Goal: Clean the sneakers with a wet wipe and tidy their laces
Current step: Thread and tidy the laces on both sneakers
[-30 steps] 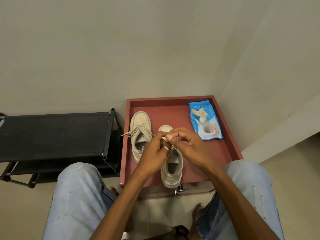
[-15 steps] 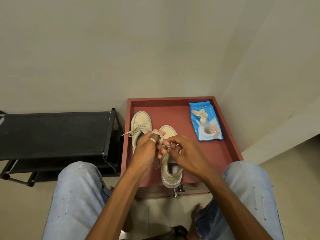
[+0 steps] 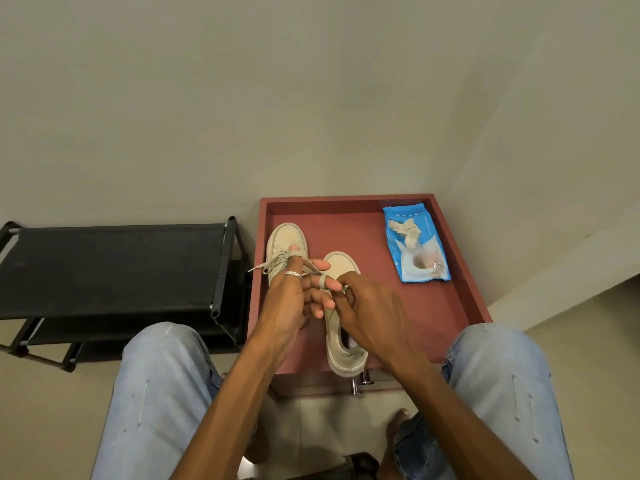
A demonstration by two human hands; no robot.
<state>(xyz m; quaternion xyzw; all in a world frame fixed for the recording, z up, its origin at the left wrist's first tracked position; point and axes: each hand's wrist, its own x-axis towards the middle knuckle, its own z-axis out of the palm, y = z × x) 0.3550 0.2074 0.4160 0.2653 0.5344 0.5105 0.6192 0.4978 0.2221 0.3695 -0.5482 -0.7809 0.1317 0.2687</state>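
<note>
The person sits with jeans-clad knees [image 3: 162, 382] on either side of a low red table [image 3: 443, 306], and both hands work just above the near sneaker [image 3: 346, 358]. This sneaker lies on the table's near edge, heel towards the person and toe pointing away.

The left hand [image 3: 291, 306] has the lace [image 3: 322, 281] wound round its outstretched fingers and trapped under the thumb. The right hand [image 3: 374, 313] is curled over the shoe's tongue, and its grip looks closed on a thin strand of the same lace, though the fingertips are partly hidden.

The lace is light, soft and flat. It will likely slip unless kept taut, so it is best pinched close to the eyelets or near its ends. The sneaker itself seems light, with a firm sole, and could be steadied at the heel.

The far sneaker [image 3: 287, 237] stands just beyond and to the left, touching neither hand. Its loose bow trails over the table's left rim.

Further right, well apart from the shoes, lies a blue wipes pack [image 3: 420, 258] with a crumpled wipe [image 3: 407, 232] on top. A black shoe rack [image 3: 114, 265] stands left of the table. Nothing blocks the hands.
</note>
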